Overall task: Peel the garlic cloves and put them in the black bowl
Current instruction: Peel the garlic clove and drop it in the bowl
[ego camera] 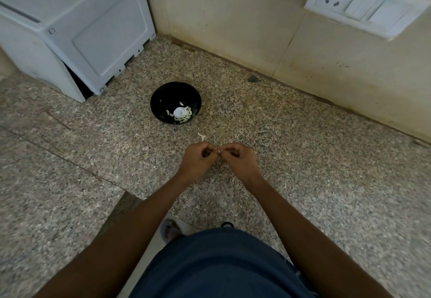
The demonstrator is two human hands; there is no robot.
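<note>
Two hands meet above the speckled stone bench [303, 181], left hand [198, 157] and right hand [240, 158] both pinching a small garlic clove [218, 151] between their fingertips. Just beyond lies a scrap of peel [202, 136]. Farther back, the black bowl [175, 103] holds peeled cloves [184, 114]. Behind stand a white appliance [77, 31] and a wall socket [363, 3].
</note>
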